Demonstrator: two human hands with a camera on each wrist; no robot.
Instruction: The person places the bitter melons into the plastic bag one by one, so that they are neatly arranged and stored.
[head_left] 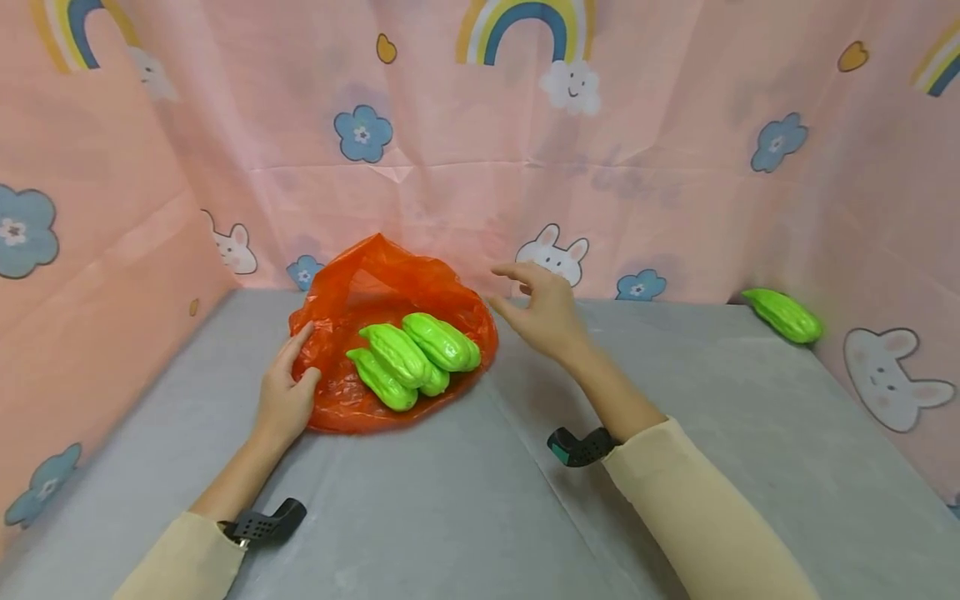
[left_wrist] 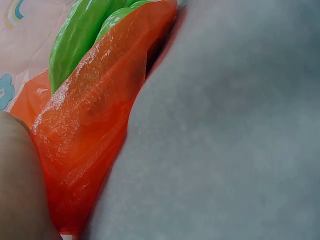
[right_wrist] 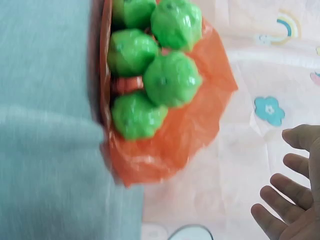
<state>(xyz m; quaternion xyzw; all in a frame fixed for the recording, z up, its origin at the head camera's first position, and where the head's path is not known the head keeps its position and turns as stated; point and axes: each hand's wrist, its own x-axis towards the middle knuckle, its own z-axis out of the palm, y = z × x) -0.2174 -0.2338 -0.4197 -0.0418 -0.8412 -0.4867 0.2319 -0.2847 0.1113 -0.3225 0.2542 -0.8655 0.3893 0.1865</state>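
An orange-red plastic bag (head_left: 341, 408) lies with its mouth wide, and several bumpy green bitter melons (head_left: 397, 354) are stacked inside it. At the bag's left rim my left hand (head_left: 285, 400) holds the plastic between thumb and fingers; the left wrist view shows only part of this hand, beside the bag's side (left_wrist: 90, 130). My right hand (head_left: 543, 312) hovers just off the bag's right rim with fingers spread and nothing in it. Its separated fingers also show at the edge of the right wrist view, where the melons' (right_wrist: 172, 78) rounded ends face the camera.
Another bitter melon (head_left: 783, 315) lies alone at the far right of the grey tabletop (head_left: 420, 517), near the corner. Pink printed cloth (head_left: 465, 192) hangs behind the table and along both sides.
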